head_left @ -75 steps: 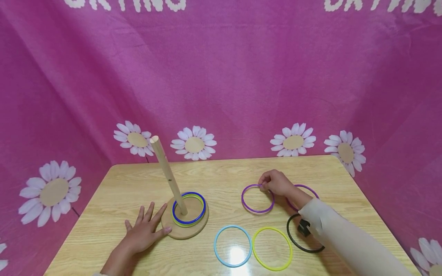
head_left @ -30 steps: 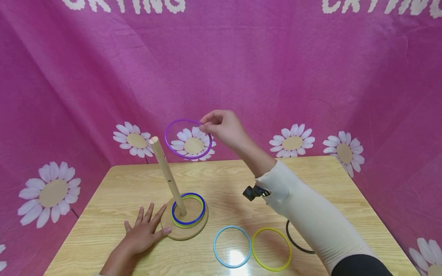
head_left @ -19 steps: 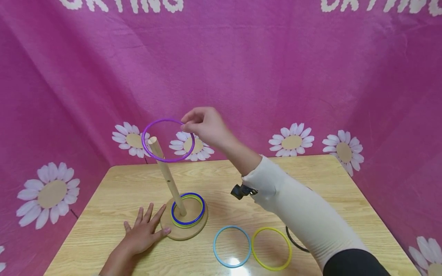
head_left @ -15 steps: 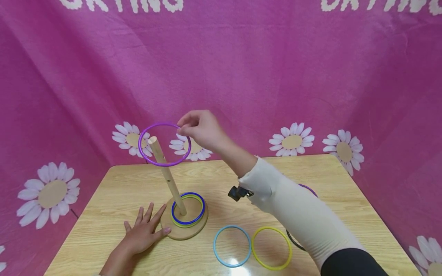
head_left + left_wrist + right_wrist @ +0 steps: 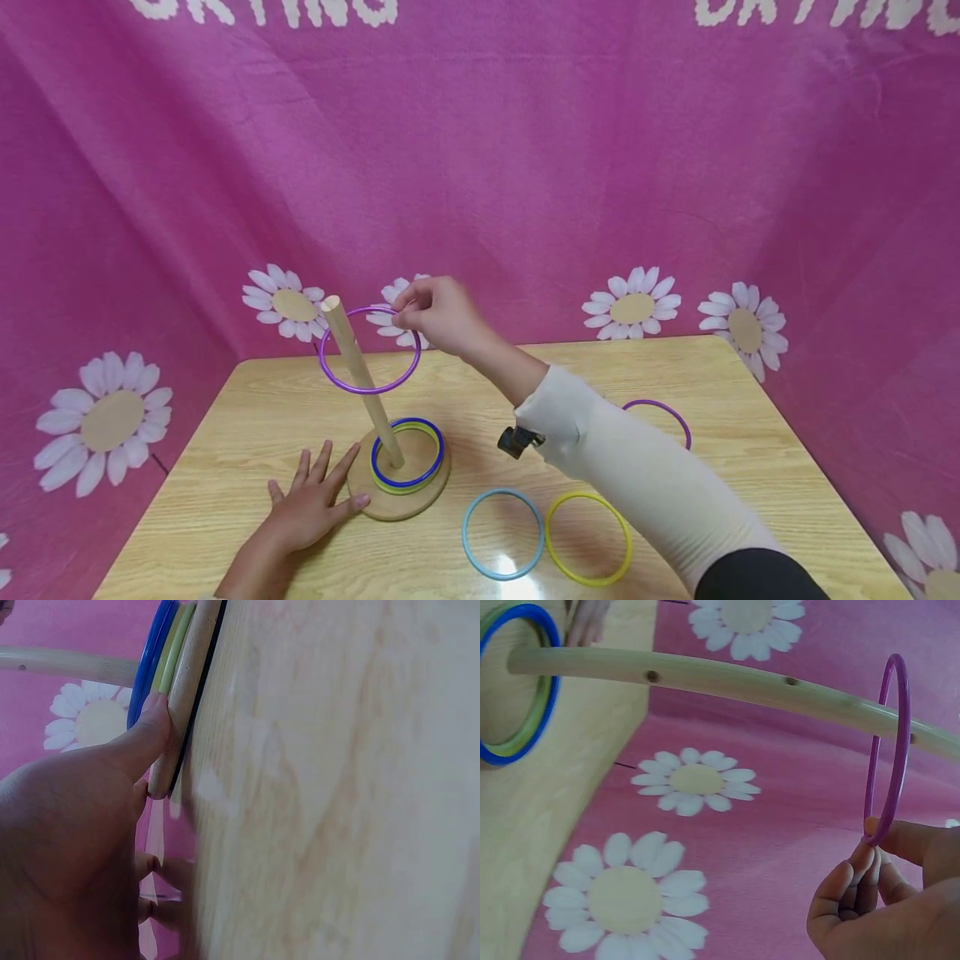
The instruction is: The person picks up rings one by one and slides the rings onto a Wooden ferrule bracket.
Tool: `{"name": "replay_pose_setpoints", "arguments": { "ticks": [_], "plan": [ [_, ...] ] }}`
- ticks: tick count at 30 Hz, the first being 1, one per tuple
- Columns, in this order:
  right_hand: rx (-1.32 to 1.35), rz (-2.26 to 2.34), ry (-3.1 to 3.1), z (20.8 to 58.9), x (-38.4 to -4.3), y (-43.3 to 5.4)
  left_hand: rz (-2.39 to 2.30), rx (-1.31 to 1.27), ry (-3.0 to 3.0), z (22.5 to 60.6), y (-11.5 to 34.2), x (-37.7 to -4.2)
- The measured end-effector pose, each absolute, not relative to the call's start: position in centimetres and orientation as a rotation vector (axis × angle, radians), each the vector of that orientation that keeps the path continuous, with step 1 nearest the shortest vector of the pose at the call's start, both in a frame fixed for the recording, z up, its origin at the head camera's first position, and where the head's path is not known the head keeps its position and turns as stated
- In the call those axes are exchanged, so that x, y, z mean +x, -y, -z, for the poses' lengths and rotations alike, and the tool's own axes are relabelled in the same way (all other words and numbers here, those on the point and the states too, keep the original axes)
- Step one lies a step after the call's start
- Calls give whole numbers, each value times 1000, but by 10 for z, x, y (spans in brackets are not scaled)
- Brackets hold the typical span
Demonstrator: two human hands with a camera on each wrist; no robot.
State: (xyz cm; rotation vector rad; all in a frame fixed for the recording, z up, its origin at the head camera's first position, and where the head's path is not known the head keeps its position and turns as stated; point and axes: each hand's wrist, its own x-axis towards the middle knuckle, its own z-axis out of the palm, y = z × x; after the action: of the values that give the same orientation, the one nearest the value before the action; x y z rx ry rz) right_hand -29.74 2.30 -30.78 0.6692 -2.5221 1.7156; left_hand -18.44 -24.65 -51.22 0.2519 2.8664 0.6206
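Note:
My right hand pinches a purple ring at its right edge, between thumb and fingertips. In the right wrist view the ring is around the upper part of the wooden peg. That peg stands on a round wooden base. Lower down, a blue ring lies over yellow-green rings on the base, around the peg's foot. My left hand rests on the table beside the base with fingers spread. Its thumb lies along the base's edge, near the stacked rings.
A light blue ring and a yellow ring lie side by side on the wooden table in front. Another purple ring lies farther right, partly behind my sleeve. A pink flowered cloth hangs behind the table.
My right hand has lifted the purple ring from the table, carried it left to the peg and lowered it over the peg's top. The left hand has stayed in place.

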Motion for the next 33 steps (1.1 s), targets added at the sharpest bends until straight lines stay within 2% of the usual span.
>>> {"name": "replay_pose_setpoints", "arguments": {
  "ticks": [14, 33],
  "plan": [
    [609, -1687, 2577, 371, -302, -26, -587, 250, -2875, 513, 246, -184],
    [360, -1624, 2732, 449, -296, -21, -587, 252, -2889, 513, 247, -183]
  ]
}}
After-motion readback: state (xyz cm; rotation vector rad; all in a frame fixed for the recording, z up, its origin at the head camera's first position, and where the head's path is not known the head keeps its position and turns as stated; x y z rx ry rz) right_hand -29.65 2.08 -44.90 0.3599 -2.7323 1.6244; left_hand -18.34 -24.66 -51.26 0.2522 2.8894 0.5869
